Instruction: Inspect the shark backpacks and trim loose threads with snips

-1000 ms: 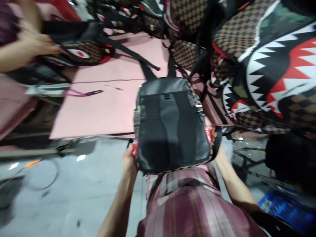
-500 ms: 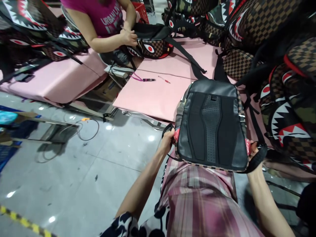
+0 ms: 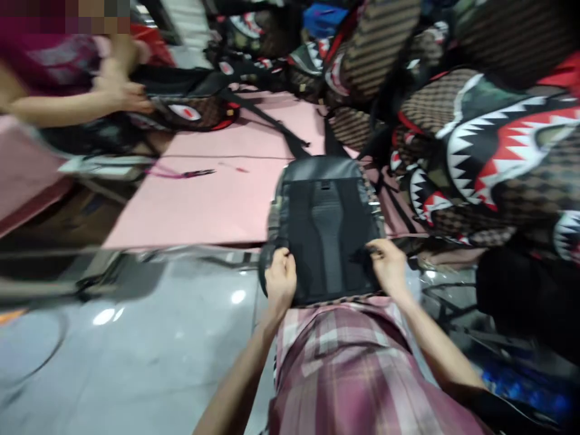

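A backpack (image 3: 299, 232) lies back panel up across the pink table's front edge and against my lap. Its back is black and padded, with a perforated strip down the middle; checkered and camouflage fabric shows along the sides. My left hand (image 3: 281, 279) is closed at the lower left of the panel on a black strap, which loops out beside it. Over the lower right part, my right hand (image 3: 389, 266) pinches a dark strap end (image 3: 361, 256), blurred by motion. The backpack's upper straps (image 3: 296, 145) stretch away over the table.
On the pink table (image 3: 194, 211) lie purple-handled snips (image 3: 197, 173) and a small red-tipped tool (image 3: 240, 170). Shark-mouth backpacks (image 3: 512, 151) crowd the right side. At far left, a co-worker's hands (image 3: 120, 93) are by another backpack (image 3: 194, 112).
Both hands have come from the backpack's side edges, where red pieces showed, in over its back panel, now with black straps. The view has swung right.
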Demonstrator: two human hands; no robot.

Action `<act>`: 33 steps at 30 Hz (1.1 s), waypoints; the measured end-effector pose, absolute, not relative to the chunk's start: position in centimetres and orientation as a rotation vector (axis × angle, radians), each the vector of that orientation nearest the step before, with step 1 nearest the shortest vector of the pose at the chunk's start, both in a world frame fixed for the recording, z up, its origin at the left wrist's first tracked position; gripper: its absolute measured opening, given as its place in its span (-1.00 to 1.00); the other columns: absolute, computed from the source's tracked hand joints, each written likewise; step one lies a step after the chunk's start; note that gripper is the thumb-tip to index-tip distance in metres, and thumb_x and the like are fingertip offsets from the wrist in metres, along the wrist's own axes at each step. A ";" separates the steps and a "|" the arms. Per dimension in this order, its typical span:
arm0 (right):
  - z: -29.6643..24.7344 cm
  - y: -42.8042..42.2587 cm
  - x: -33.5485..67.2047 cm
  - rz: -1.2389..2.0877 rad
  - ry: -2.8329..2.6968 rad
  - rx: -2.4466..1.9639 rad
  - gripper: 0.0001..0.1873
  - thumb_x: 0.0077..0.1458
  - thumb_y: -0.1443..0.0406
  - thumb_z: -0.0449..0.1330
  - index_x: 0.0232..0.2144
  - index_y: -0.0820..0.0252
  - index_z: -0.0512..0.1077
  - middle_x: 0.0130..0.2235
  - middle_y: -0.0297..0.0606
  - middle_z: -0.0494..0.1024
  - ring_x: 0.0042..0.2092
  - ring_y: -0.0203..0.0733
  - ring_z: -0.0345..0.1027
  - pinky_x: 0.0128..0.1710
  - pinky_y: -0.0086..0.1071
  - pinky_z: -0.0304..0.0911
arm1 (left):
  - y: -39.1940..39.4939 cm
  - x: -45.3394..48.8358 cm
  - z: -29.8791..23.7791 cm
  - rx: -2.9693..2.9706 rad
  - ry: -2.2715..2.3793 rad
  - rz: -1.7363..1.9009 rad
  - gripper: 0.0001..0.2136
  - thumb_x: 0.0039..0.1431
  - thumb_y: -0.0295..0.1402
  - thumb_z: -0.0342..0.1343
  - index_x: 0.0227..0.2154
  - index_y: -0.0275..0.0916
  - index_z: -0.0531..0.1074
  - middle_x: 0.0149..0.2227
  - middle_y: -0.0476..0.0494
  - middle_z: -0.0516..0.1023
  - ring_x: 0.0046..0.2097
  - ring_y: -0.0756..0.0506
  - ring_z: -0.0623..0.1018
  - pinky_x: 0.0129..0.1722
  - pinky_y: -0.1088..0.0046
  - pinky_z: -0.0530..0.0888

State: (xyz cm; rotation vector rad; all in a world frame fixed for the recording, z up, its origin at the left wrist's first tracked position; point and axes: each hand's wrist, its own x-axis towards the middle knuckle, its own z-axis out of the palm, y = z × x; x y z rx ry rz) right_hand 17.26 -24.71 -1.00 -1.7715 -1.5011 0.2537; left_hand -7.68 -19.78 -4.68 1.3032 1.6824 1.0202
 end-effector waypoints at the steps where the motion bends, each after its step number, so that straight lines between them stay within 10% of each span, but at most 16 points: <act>1: -1.4 -25.1 15.7 0.209 -1.550 -1.786 -0.63 -0.13 0.54 -0.02 -0.37 0.17 0.50 -0.29 -0.26 0.57 -0.22 -0.20 0.43 -0.20 -0.36 0.29 | -20.4 -6.7 -4.5 1.378 1.719 0.976 -0.81 0.01 -0.24 0.05 -0.56 -0.22 0.24 -0.68 0.09 0.20 -0.60 0.06 0.22 -0.57 0.54 0.12; 11: -4.2 -26.6 11.8 0.094 -1.947 -1.894 -0.77 0.17 0.46 0.00 -0.35 0.19 0.45 -0.34 -0.24 0.49 -0.36 -0.24 0.36 -0.41 -0.42 0.21 | -21.5 -6.0 -4.1 1.073 1.325 0.846 -0.77 -0.07 -0.23 0.14 -0.39 -0.26 0.33 -0.70 0.22 -0.04 -0.67 0.13 0.00 -0.68 0.64 -0.04; 26: -4.0 -25.8 11.3 0.092 -2.064 -1.811 -0.78 0.18 0.44 0.00 -0.35 0.18 0.43 -0.34 -0.25 0.48 -0.35 -0.24 0.34 -0.39 -0.38 0.19 | -20.9 -6.7 -3.8 1.206 1.401 0.836 -0.77 -0.09 -0.19 0.17 -0.48 -0.24 0.33 -0.75 0.18 0.15 -0.68 0.09 0.18 -0.67 0.60 0.18; 29: -3.7 -26.3 11.1 0.113 -2.041 -1.783 -0.78 0.17 0.44 0.00 -0.32 0.18 0.44 -0.32 -0.23 0.50 -0.34 -0.22 0.35 -0.37 -0.37 0.23 | -21.3 -9.0 -3.6 1.392 1.586 0.780 -0.64 -0.05 -0.13 0.13 -0.22 -0.24 0.42 -0.67 0.10 0.33 -0.59 0.00 0.36 -0.47 0.49 0.39; 33: -3.0 -25.6 13.5 0.330 -1.861 -1.512 -0.64 0.04 0.54 -0.05 -0.24 0.19 0.45 -0.22 -0.22 0.53 -0.20 -0.22 0.40 -0.23 -0.38 0.29 | -22.8 -12.6 -4.3 1.678 1.811 0.880 -0.52 0.00 -0.15 0.11 0.02 -0.17 0.34 -0.04 -0.17 0.46 0.03 -0.21 0.43 0.09 0.26 0.30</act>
